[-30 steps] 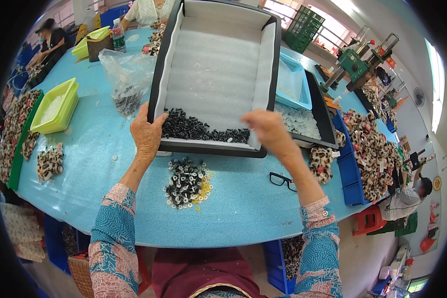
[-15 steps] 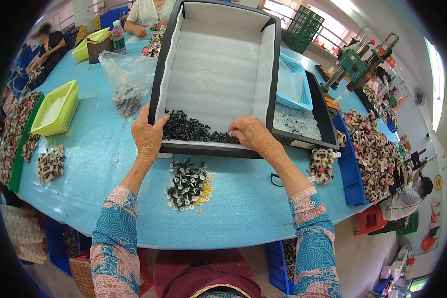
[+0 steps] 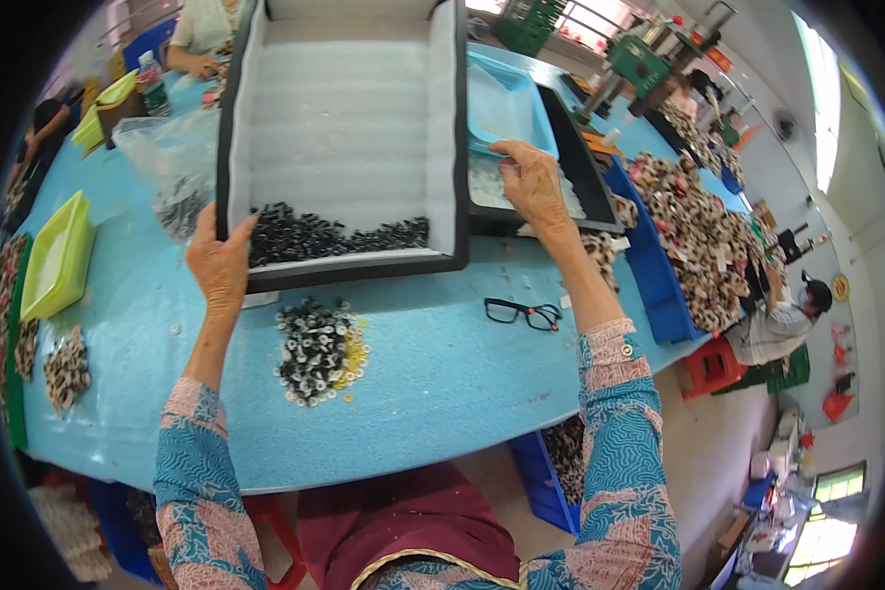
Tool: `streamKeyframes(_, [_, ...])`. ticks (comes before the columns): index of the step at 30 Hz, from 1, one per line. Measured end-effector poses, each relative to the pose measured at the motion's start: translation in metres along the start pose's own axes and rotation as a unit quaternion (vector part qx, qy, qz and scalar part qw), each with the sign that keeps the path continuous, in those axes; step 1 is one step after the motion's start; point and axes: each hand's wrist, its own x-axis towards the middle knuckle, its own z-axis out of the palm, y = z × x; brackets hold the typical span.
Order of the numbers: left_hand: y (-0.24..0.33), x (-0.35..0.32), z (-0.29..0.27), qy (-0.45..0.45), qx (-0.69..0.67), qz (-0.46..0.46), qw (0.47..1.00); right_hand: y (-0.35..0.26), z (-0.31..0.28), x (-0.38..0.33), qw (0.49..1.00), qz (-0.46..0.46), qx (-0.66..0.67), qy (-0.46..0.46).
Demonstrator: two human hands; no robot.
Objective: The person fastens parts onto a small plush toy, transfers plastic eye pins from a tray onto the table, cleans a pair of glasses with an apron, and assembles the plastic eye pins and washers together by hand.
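Left hand (image 3: 218, 264) is gripping one big black foam-lined tray (image 3: 349, 147); right hand (image 3: 533, 182) is resting open on one light-blue tray (image 3: 501, 103), one pair of glasses (image 3: 522, 313) lying nearby.

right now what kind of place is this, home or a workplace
Most likely a small factory or assembly workshop. A long blue work table carries a black foam-lined tray of small black parts, sorting bins and heaps of patterned pieces, with other workers seated around it.

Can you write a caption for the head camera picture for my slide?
Left hand grips a foam-lined black tray of small black parts; right hand reaches to a second tray.
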Motion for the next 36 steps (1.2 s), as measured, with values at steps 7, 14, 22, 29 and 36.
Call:
streamKeyframes(7, [-0.002,0.0,0.0,-0.014,0.009,0.002,1.0,-0.045,-0.081,-0.04,0.873,0.167,0.152,-0.433])
streamKeyframes(14, [0.0,-0.001,0.002,0.014,0.016,0.043,0.999,-0.026,-0.112,-0.11,0.91,0.136,0.123,-0.371])
streamKeyframes(22, [-0.003,0.001,0.0,0.002,0.023,0.001,1.0,-0.103,-0.083,-0.046,0.886,0.191,0.383,-0.179])
streamKeyframes(29, [0.006,0.03,0.007,-0.1,0.147,-0.053,0.983,-0.096,0.04,0.008,0.96,0.031,0.156,-0.231])
streamKeyframes(36, [0.007,0.047,0.01,-0.169,0.27,-0.068,0.946,-0.059,0.094,0.038,0.891,0.027,-0.001,-0.452])
